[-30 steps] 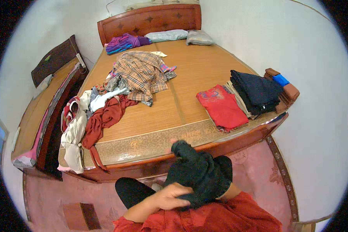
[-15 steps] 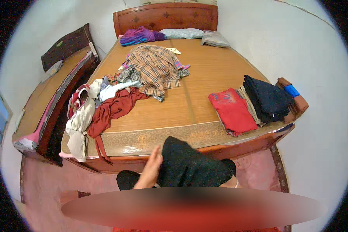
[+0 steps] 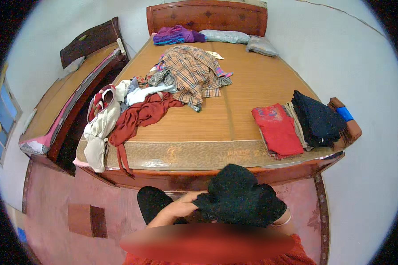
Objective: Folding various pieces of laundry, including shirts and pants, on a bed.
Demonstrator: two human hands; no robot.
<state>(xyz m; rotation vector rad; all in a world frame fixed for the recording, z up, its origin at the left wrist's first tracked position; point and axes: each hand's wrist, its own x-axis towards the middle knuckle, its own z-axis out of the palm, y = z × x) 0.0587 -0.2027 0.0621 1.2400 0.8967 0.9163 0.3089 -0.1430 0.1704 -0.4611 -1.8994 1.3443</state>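
Note:
A crumpled black garment is held up over my lap, in front of the bed's foot end. My left hand grips its left edge, with the fingertips partly lost in the cloth. On the other side, my right hand is mostly covered by the garment; only the wrist with a pale bracelet shows, so its fingers are hidden. My dark-clad knee sticks out left of the cloth.
The bed carries a loose clothes heap with a checked shirt and dark red garment. Folded red and dark clothes stand at its right corner. A brown box sits on the floor; a narrower bed is left.
The black garment has shifted right and bunched up. My left hand, flat with raised fingers beside it before, has come down onto its edge. The view has turned slightly left.

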